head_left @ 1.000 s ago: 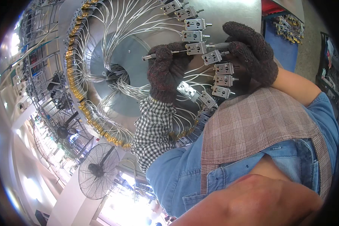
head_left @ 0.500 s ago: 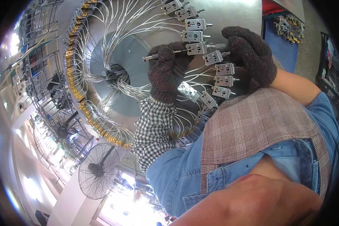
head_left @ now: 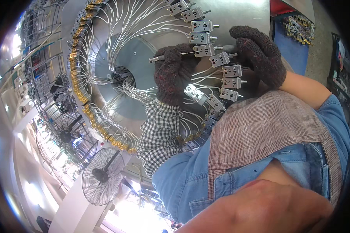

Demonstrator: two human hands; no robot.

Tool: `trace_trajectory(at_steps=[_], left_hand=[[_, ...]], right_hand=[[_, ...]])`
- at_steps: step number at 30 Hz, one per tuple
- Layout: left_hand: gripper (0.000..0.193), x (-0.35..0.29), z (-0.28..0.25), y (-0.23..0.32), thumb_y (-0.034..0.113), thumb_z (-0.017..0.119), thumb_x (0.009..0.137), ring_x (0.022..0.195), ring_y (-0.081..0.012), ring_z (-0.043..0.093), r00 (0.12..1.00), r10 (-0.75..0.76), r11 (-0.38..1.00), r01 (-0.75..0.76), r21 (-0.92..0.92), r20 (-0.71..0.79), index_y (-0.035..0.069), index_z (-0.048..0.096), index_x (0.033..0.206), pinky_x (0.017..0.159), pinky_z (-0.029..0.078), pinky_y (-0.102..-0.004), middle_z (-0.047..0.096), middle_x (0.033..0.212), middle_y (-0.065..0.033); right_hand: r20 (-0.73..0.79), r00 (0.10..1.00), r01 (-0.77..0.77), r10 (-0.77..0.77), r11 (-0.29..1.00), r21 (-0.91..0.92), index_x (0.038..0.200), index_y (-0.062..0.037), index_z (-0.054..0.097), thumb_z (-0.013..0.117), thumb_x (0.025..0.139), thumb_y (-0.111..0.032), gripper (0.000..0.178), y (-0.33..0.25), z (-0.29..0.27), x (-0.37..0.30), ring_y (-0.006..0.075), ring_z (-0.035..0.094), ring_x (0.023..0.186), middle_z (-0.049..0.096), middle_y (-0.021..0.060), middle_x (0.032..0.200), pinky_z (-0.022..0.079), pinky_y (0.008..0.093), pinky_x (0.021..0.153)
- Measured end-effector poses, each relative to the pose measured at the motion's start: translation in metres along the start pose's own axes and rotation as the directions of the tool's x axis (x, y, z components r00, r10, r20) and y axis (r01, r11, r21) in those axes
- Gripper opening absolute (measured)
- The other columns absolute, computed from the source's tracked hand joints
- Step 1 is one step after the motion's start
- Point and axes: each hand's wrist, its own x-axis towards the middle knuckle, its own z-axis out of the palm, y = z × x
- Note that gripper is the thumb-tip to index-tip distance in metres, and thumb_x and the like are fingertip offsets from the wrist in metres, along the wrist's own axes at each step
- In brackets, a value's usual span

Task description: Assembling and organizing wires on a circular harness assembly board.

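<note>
My left hand [head_left: 171, 75], in a dark knitted glove, is closed around a slim metal screwdriver [head_left: 156, 59]. The screwdriver's thin shaft reaches right to a small silver thermostat-like metal box [head_left: 204, 50] in a ring of similar boxes. My right hand [head_left: 260, 56], also gloved, pinches a grey cylindrical piece [head_left: 229, 48] at the stem on the outer side of that same box. Its fingertips partly hide the piece. White wires [head_left: 118, 39] run from the boxes toward the middle of a round metal table [head_left: 237, 13].
Brass-coloured fittings [head_left: 79, 95] line the table's left rim. Bundled wires pass through a central hole [head_left: 123, 77]. Wired brass parts [head_left: 299, 30] lie on a blue surface [head_left: 289, 50] at the far right. Two fans [head_left: 101, 174] stand at the lower left.
Both hands hold nearly the same pose at the same box. The view has shifted very slightly, and the screwdriver stays against the box.
</note>
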Motion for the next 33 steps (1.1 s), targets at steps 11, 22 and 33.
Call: trace_trajectory(at_steps=[11, 22, 33], left_hand=[[0.020, 0.001, -0.002, -0.001, 0.010, 0.043, 0.093, 0.101, -0.0373, 0.058, 0.999, -0.038, 0.992, 0.038, -0.120, 0.000, -0.005, 0.051, 0.102, 0.085, 0.053, -0.0449, 0.057, 0.106, -0.0256], [0.022, 0.001, -0.006, 0.006, 0.015, 0.045, 0.092, 0.107, -0.0389, 0.055, 0.992, -0.104, 0.993, 0.107, -0.046, 0.066, -0.002, 0.054, 0.103, 0.092, 0.049, -0.0481, 0.056, 0.111, -0.0232], [0.022, -0.003, 0.024, 0.029, 0.016, 0.049, 0.093, 0.092, -0.0313, 0.062, 0.987, -0.019, 0.992, 0.038, 0.117, -0.157, -0.005, 0.052, 0.098, 0.081, 0.054, -0.0440, 0.060, 0.097, -0.0212]], right_hand=[[0.027, 0.999, 0.029, -0.043, 0.918, 0.396, 0.125, -0.0047, 0.048, 0.053, 0.091, -0.016, 0.035, -0.006, 0.005, -0.004, 0.0166, 0.057, 0.102, 0.054, 0.0098, 0.120, 0.051, 0.0304, 0.085], [-0.040, 0.948, 0.311, -0.315, 0.946, -0.092, 0.127, -0.0072, 0.047, 0.055, 0.090, -0.012, 0.038, 0.002, 0.005, -0.003, 0.0179, 0.058, 0.098, 0.054, 0.0095, 0.118, 0.051, 0.0312, 0.084], [-0.025, 0.991, 0.134, -0.134, 0.991, -0.017, 0.126, -0.0037, 0.048, 0.055, 0.088, -0.010, 0.039, -0.006, -0.023, 0.013, 0.0102, 0.054, 0.086, 0.060, 0.0060, 0.096, 0.046, 0.0234, 0.073]])
